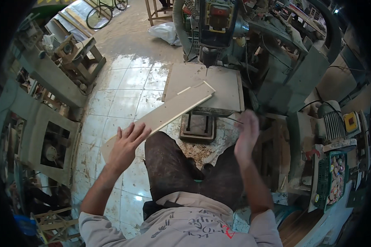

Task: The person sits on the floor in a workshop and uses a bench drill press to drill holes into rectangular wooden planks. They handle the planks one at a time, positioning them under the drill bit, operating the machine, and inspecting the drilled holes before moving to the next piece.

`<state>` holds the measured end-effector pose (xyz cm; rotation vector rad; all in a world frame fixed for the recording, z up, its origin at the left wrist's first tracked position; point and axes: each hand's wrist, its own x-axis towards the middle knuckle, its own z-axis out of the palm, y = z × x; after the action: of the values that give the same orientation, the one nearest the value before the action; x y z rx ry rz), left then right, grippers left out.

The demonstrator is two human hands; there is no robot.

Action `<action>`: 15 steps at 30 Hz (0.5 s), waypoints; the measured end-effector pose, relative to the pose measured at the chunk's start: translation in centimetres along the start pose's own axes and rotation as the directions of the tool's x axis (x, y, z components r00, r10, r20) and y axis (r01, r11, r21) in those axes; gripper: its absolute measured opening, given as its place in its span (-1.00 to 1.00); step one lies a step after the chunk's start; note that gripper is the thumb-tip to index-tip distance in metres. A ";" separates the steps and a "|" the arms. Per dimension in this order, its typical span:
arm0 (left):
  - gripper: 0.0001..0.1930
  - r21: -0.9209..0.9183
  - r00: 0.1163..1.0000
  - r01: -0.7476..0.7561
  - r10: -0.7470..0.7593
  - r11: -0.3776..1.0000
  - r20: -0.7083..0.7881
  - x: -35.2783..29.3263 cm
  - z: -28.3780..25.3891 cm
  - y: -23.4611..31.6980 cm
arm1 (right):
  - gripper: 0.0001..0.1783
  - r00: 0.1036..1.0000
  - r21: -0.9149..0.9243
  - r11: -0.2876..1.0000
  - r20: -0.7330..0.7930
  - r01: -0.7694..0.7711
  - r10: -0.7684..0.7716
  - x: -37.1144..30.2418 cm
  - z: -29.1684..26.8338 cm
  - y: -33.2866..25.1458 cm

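Observation:
A long flat wooden board [169, 111] with pale edges slants from my left side up onto the work table [228, 84] of a drill press [218, 24]. Its far end rests on that table, below and in front of the thin drill bit [207, 72]. My left hand [130, 142] grips the near part of the board, fingers laid over its top face and the thumb out of sight. On the other side, my right hand [247, 133] is raised beside a thin dark rod [235, 120] at the table's front right. Motion blurs its fingers; contact with the rod is unclear.
Wood shavings [200, 153] lie around the press's base [198, 127] between my knees. To the right stand a motor [334, 123] and a green crate [332, 181] of small pieces. Wooden machine frames [49, 144] line the left. A plastic bag [165, 33] lies behind.

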<state>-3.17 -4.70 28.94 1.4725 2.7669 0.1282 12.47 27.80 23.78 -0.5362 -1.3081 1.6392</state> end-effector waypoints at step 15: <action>-0.24 0.034 1.000 0.015 -0.014 0.999 -0.028 5.8 3.2 -3.5 | -0.70 0.897 0.016 0.939 0.294 0.342 -0.332 31.9 14.2 -24.6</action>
<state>-9.20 -1.61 25.64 1.4689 2.8144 0.1027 -3.92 47.82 57.83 -0.0738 -1.5517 1.4393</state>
